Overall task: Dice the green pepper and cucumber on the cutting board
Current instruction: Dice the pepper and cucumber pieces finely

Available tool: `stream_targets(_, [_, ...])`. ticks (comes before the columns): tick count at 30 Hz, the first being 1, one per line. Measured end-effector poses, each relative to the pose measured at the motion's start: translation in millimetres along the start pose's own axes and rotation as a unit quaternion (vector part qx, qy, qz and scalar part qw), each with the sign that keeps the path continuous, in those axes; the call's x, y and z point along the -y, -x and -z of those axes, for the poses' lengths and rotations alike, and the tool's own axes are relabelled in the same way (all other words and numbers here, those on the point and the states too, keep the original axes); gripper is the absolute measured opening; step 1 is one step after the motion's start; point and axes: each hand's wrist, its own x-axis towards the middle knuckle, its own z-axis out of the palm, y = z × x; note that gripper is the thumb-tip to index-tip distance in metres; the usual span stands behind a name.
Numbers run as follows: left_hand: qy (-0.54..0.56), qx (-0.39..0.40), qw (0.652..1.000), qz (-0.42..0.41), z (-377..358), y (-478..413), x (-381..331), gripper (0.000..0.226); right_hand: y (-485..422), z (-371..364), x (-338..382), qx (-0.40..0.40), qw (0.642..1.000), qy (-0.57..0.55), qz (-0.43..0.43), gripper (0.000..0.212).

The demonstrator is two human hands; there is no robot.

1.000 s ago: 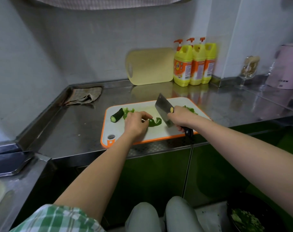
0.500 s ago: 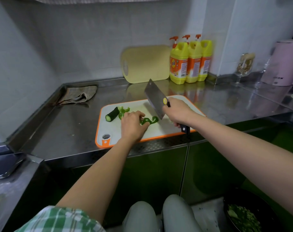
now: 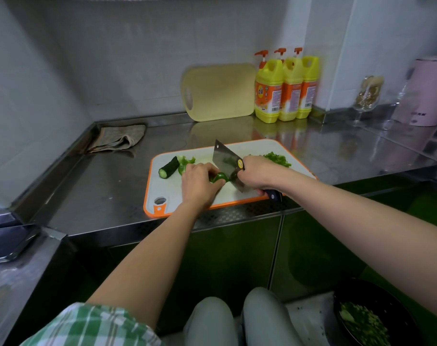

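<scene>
Head camera is looking down at a white cutting board (image 3: 162, 196) with an orange edge, lying on the shiny steel desk (image 3: 107, 186). The left hand (image 3: 198, 184) is resting on the board. Its fingers (image 3: 206, 169) are curling over a curly green pepper strip (image 3: 218, 177) and pinching it down. The strip is poking out to the right of that hand, and its long side is running left to right across the board.

The right hand (image 3: 256, 172) is wrapping its fingers (image 3: 240, 175) tightly round the handle of a big cleaver (image 3: 226, 164). The blade is standing on its edge and crossing the strip, just beside the left fingertips. It is hard to tell if it is touching the pepper.

Both arms are reaching forward. The left one is coming almost straight in, and the right one is slanting in from the right side. The left hand is nearer the strip.

A cucumber piece (image 3: 168, 167) is lying at the far left of the board, well apart from the blade, with more pepper pieces (image 3: 186, 161) just beside it. A pile of diced pepper (image 3: 277, 158) is sitting behind the right hand.

The next chop is probably going to land very close to the left hand, so those fingers should be tucking back.
</scene>
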Motion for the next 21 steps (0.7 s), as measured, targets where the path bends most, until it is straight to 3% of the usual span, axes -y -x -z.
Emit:
stream_targets(10, [-0.063,-0.005,0.995,-0.077,11.6,4.0,-3.2,0.007,-13.1,-7.9,-9.3,-0.113,0.992,-0.054,0.015,0.012])
stream_targets(14, [-0.030,0.022,0.995,-0.095,9.7,5.1,-6.5,0.020,-5.2,-1.4,-13.5,-0.067,0.996,-0.055,0.035,0.014])
stream_targets(21, [-0.009,0.018,0.997,-0.074,3.0,9.2,-5.9,0.019,0.8,-1.8,-14.6,-0.019,0.999,-0.033,0.024,0.017])
